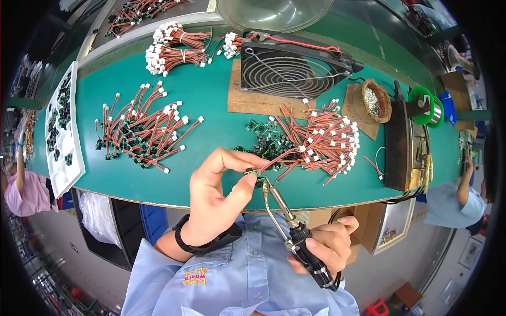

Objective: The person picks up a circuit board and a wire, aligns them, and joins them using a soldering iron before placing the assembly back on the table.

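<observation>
Between thumb and forefinger, my left hand (219, 192) pinches a small green circuit board (252, 172) above the front edge of the table. My right hand (329, 245) grips a soldering iron (296, 231) with a black handle and a thin metal feed tube alongside. The iron's tip is at the board, close to my left fingertips; whether it touches I cannot tell. Just beyond lie a heap of small green boards (271, 142) and a pile of red-and-black wires with white connectors (329, 139).
A black fan (295, 71) with a wire guard stands behind the pile. To its right are a round bowl (375, 100), a solder spool (429, 108) and a dark box-shaped unit (398, 142). Wired boards (145, 129) and a white tray (68, 158) are on the left. Co-workers sit at both sides.
</observation>
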Motion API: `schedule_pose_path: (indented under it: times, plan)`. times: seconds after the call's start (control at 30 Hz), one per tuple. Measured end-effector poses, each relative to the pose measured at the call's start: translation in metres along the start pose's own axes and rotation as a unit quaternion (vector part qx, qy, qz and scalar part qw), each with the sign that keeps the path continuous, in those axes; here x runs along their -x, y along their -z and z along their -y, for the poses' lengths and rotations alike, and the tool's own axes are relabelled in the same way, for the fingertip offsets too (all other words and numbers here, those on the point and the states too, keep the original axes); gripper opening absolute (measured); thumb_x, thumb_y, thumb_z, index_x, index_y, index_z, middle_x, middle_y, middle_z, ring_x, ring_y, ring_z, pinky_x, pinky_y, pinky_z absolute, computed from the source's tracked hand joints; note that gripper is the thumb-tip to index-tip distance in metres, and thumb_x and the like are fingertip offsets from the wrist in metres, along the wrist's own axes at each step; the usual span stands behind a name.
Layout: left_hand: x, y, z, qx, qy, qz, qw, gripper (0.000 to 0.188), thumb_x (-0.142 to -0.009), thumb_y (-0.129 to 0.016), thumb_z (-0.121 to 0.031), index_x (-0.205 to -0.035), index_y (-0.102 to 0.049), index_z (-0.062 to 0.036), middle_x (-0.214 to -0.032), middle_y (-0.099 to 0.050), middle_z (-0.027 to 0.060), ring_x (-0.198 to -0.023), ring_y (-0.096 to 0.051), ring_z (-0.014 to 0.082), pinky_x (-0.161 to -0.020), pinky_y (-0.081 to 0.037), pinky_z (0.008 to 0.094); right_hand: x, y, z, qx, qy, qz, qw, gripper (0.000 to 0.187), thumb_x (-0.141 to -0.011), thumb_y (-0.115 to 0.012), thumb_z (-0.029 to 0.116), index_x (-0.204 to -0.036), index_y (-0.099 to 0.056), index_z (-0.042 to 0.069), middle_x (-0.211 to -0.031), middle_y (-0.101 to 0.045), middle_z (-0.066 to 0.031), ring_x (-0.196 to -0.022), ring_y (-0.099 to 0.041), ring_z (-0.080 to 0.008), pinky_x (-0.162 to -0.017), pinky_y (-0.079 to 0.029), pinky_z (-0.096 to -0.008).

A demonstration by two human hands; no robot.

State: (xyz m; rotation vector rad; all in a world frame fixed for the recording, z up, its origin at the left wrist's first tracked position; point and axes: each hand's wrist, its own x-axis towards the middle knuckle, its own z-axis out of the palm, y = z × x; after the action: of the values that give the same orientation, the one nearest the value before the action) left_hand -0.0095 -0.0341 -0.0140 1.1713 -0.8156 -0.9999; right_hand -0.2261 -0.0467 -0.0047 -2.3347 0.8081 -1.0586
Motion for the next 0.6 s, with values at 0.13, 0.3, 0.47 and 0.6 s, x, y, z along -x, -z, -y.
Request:
schedule_pose_path:
  times: [0.13, 0.3, 0.47, 0.6]
  plan:
    - [0.0007, 0.0013, 0.0017, -0.063, -0.004, -0.007, 0.998, 0.012, -0.076, -0.057, 0.002, -0.082, -0.049, -0.0041, -0.093, -0.067, 0.0121, -0.086, -0.059, 0.0176, -0.082, -0.040, 0.0319, -0.0007, -0.0013, -0.0005, 0.000, -0.003, 0.008, 1.000, 0.036, -0.058, -0.079, 0.030, -0.090, -0.065, 0.021, -0.073, -0.058, 0.0061, -0.070, -0.054, -0.0099, -0.083, -0.030, -0.0328]
    - [0.0017, -0.0015, 0.0018, -0.090, -0.005, -0.023, 0.996, 0.013, -0.073, -0.059, 0.000, -0.080, -0.050, -0.0059, -0.091, -0.068, 0.0083, -0.081, -0.057, 0.0171, -0.082, -0.035, 0.0319, -0.0013, -0.0016, -0.0012, 0.006, -0.006, 0.024, 1.000, 0.036, -0.059, -0.079, 0.030, -0.090, -0.065, 0.021, -0.073, -0.058, 0.0059, -0.071, -0.055, -0.0103, -0.083, -0.030, -0.0328]
    - [0.0016, -0.0025, 0.0012, -0.089, -0.006, -0.022, 0.996, 0.013, -0.074, -0.060, 0.000, -0.081, -0.051, -0.0059, -0.092, -0.068, 0.0086, -0.082, -0.058, 0.0168, -0.083, -0.035, 0.0319, -0.0015, -0.0022, -0.0021, 0.006, -0.003, 0.023, 1.000, 0.038, -0.059, -0.080, 0.031, -0.092, -0.064, 0.021, -0.074, -0.058, 0.0058, -0.071, -0.055, -0.0108, -0.083, -0.030, -0.0332]
    - [0.0016, -0.0032, 0.0002, -0.089, -0.009, -0.024, 0.996, 0.012, -0.074, -0.060, -0.001, -0.081, -0.052, -0.0059, -0.092, -0.068, 0.0085, -0.082, -0.058, 0.0165, -0.084, -0.033, 0.0320, -0.0006, -0.0057, -0.0062, 0.013, 0.045, 0.009, 0.999, 0.046, -0.060, -0.074, 0.033, -0.098, -0.060, 0.012, -0.063, -0.056, -0.0021, -0.058, -0.051, -0.0162, -0.074, -0.029, -0.0395]
